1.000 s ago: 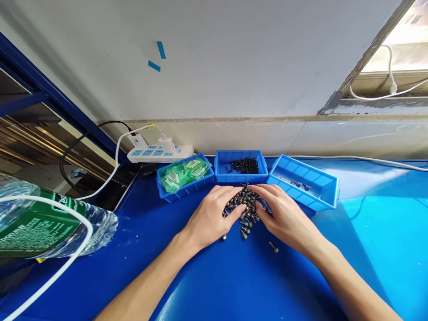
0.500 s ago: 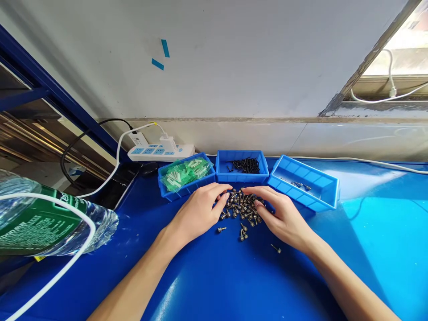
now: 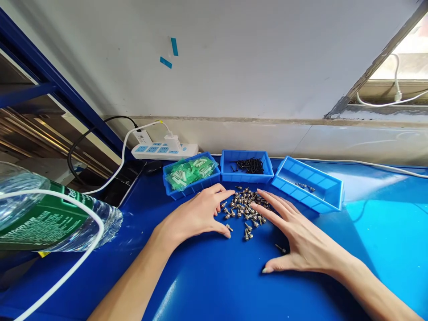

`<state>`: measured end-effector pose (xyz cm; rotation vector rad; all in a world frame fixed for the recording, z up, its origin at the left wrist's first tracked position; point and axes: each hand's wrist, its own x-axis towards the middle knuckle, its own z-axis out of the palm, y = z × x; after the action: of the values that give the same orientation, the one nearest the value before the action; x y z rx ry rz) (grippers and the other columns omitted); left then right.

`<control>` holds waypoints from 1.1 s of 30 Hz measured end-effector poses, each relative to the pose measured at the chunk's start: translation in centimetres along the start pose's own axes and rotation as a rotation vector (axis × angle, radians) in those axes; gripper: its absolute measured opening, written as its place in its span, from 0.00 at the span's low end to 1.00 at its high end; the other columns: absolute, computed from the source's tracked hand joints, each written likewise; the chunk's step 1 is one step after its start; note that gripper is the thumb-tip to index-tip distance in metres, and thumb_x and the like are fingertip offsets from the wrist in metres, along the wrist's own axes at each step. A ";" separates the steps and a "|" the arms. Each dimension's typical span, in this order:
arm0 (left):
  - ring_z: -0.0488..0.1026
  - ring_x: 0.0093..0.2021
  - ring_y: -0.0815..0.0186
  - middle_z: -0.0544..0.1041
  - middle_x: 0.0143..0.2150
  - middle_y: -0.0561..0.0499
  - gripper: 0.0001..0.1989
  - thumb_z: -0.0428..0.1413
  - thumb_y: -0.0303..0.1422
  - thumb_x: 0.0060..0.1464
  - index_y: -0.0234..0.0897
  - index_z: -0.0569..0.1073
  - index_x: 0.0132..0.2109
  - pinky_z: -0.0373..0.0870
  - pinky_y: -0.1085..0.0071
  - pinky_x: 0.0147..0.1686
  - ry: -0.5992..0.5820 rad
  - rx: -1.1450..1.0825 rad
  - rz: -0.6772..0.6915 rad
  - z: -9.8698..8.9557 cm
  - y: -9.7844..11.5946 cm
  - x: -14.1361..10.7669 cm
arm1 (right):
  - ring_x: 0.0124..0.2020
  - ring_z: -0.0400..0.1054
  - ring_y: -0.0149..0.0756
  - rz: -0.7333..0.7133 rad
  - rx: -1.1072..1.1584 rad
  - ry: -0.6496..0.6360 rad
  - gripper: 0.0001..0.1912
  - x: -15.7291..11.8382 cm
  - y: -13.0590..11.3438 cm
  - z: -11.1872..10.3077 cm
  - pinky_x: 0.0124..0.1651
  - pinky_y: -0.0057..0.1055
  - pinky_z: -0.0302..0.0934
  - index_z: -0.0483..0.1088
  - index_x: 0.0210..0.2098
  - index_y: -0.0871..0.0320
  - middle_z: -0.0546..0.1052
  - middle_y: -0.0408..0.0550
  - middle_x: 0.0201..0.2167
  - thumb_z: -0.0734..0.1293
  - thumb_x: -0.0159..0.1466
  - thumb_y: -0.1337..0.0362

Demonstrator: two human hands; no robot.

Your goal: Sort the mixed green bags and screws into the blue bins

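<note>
A loose pile of metal screws [image 3: 246, 203] with thick heads lies on the blue table [image 3: 214, 276]. At its left edge is my left hand [image 3: 200, 211], thumb and fingers spread apart, the thumb close to a single screw [image 3: 229, 228]. My right hand [image 3: 294, 236] is on the other side, palm down and opened wide, its fingertips touching the right part of the pile. One screw [image 3: 280, 248] lies apart, between the thumb and index finger of that hand. Neither hand grips anything that I can see.
Behind the pile stand three blue bins: one with green-and-clear packets [image 3: 192, 174], one with black screws [image 3: 250, 166], and a tilted-looking right bin [image 3: 309, 185] with a few screws. A power strip [image 3: 163, 151], cables and a large water bottle [image 3: 50, 214] are at the left.
Both hands have opened wider. My right thumb has swung away from the pile towards me, and my left thumb has come down nearer the lone screw. The view has shifted slightly.
</note>
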<state>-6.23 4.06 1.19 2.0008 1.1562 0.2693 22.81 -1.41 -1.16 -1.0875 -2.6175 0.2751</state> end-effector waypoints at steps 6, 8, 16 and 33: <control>0.74 0.34 0.66 0.76 0.45 0.50 0.43 0.76 0.34 0.42 0.40 0.73 0.66 0.78 0.68 0.38 0.074 -0.049 0.043 0.3 0.0 0.6 | 0.69 0.63 0.66 -0.067 -0.061 0.038 0.54 2.7 1.3 0.4 0.64 0.63 0.64 0.56 0.75 0.52 0.63 0.69 0.72 0.70 0.58 0.31; 0.75 0.34 0.66 0.76 0.43 0.51 0.41 0.77 0.32 0.41 0.40 0.76 0.63 0.78 0.68 0.39 0.092 -0.061 0.058 0.4 0.1 0.7 | 0.67 0.65 0.66 -0.092 -0.076 0.048 0.52 4.0 1.5 0.4 0.63 0.63 0.66 0.61 0.73 0.54 0.65 0.70 0.70 0.70 0.59 0.31; 0.76 0.33 0.66 0.78 0.39 0.51 0.31 0.76 0.28 0.37 0.36 0.81 0.52 0.79 0.69 0.37 0.111 -0.153 0.028 0.2 0.0 1.0 | 0.57 0.72 0.57 -0.147 -0.043 0.081 0.44 6.3 1.5 0.7 0.57 0.55 0.69 0.67 0.68 0.60 0.75 0.66 0.61 0.69 0.64 0.36; 0.73 0.33 0.65 0.75 0.38 0.53 0.20 0.74 0.37 0.45 0.38 0.75 0.41 0.72 0.69 0.34 0.114 0.019 0.036 0.9 0.6 0.6 | 0.53 0.75 0.53 -0.114 -0.020 0.345 0.21 5.3 1.0 0.4 0.53 0.51 0.73 0.73 0.56 0.59 0.79 0.63 0.54 0.68 0.70 0.53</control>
<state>-5.07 3.88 0.95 2.0463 1.1981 0.3961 19.77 3.03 -0.78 -0.8958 -2.3646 0.0321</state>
